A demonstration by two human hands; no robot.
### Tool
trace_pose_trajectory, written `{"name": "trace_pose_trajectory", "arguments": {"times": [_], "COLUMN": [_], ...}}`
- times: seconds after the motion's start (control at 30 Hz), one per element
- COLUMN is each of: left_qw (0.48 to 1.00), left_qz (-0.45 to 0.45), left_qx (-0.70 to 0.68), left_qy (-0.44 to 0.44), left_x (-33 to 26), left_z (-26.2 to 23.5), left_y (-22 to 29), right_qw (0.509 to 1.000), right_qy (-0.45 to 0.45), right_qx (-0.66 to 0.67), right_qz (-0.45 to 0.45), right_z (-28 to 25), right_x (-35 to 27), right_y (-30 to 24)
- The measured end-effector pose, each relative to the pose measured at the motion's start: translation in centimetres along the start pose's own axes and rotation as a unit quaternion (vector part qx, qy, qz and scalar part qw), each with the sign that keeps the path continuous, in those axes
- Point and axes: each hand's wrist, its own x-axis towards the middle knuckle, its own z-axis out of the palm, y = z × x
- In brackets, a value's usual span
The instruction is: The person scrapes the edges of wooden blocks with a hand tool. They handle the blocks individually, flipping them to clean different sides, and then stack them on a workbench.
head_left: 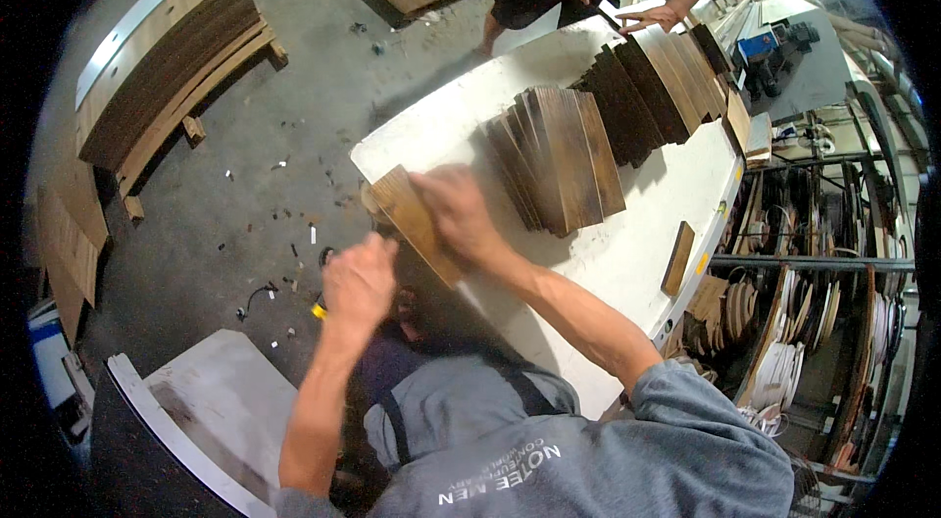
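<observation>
My right hand [456, 211] holds a brown wooden board [417, 222] at the near left edge of the white table [392, 141], its fingers along the board's right side. Beside the board's left edge, off the table, my left hand [360, 275] is closed and slightly blurred. What it holds, if anything, I cannot make out. To the right of my hands, a fanned stack of brown boards [564, 155] leans on the table.
Farther along stand more dark boards [647, 97], where a co-worker's hand [662, 18] rests. A short wood strip [677, 258] lies near the table's right edge. Shelves of edging coils [774, 312] stand right; stacked panels [176, 67] lie left. Scraps litter the floor [284, 214].
</observation>
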Motion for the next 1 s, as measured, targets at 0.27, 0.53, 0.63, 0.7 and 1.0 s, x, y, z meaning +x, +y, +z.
{"name": "trace_pose_trajectory", "arguments": {"times": [0.27, 0.53, 0.63, 0.7, 1.0], "left_qw": [0.992, 0.988, 0.974, 0.972, 0.976], "left_qz": [-0.007, -0.072, -0.032, 0.02, 0.047], "left_qx": [-0.083, -0.046, -0.103, -0.121, -0.098], "left_qy": [0.099, 0.127, 0.199, 0.202, 0.188], "left_x": [2.8, 4.2, 4.0, 3.2, 2.6], "left_z": [-2.7, -1.4, -2.0, -1.7, 0.2], "left_y": [-3.4, -4.4, -4.9, -3.4, -2.9], "right_qw": [0.999, 1.0, 0.999, 0.999, 0.999], "right_qy": [0.01, 0.004, -0.003, 0.013, 0.009], "right_qx": [-0.028, -0.025, -0.041, -0.03, -0.034], "right_qz": [-0.021, -0.007, -0.005, -0.004, -0.004], "right_z": [0.6, 0.1, -0.1, 0.1, 0.2], "right_x": [0.3, 0.1, 0.3, 0.2, -0.2], "right_y": [0.8, -0.2, -0.3, -0.3, 0.3]}}
